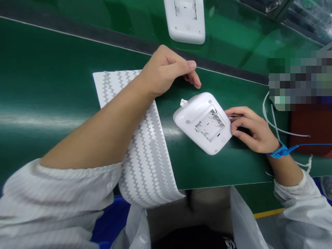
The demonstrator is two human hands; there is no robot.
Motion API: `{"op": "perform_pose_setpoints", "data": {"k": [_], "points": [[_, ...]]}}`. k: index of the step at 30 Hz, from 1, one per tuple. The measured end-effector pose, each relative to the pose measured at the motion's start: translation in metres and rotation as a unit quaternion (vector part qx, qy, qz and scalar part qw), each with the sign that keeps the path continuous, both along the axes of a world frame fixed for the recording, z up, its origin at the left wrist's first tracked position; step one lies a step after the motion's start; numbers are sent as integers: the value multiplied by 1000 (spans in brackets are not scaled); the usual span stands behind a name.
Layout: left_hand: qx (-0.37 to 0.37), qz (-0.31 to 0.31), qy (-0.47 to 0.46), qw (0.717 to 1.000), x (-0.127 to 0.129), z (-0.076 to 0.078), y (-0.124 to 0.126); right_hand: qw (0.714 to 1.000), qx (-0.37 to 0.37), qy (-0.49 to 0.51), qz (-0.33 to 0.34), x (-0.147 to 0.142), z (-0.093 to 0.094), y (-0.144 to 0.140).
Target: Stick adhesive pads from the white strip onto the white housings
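Note:
A white plastic device (195, 112) with rounded corners is tilted over the green bench. Facing up on it are a recessed printed label, small speaker holes and round grey pads; a small white tab (183, 102) sticks out at its upper left edge. My right hand (250, 129) pinches the device's right edge between thumb and fingers. Above and left of the device, apart from it, my left hand (172, 69) has loosely bent fingers with nothing visible in them. Under my left forearm lies a white sheet (147, 162) with rows of grey jagged marks.
Beyond the dark rail, a similar white device (185, 22) lies on the green surface. A blue wrist strap (278, 151) with a cord circles my right wrist. Pale cables (275, 126) and a reddish-brown block (308, 129) are at the right. The sheet hangs over the bench's front edge.

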State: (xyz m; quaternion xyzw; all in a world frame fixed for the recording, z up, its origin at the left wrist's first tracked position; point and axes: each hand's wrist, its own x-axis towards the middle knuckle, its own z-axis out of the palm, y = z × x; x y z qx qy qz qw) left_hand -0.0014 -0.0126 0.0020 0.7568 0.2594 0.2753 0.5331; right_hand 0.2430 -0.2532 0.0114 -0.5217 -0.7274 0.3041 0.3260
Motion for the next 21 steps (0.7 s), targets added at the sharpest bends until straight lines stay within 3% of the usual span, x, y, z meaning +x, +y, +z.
{"op": "perform_pose_setpoints", "data": {"k": [15,21], "points": [[5,-8,-8,1000,0,-1,0,1000,-12,13,-4,-3,1,0],[11,-3,-8,1000,-1,0,-1,996,-62,67,-18,-6,-2,-2]]}}
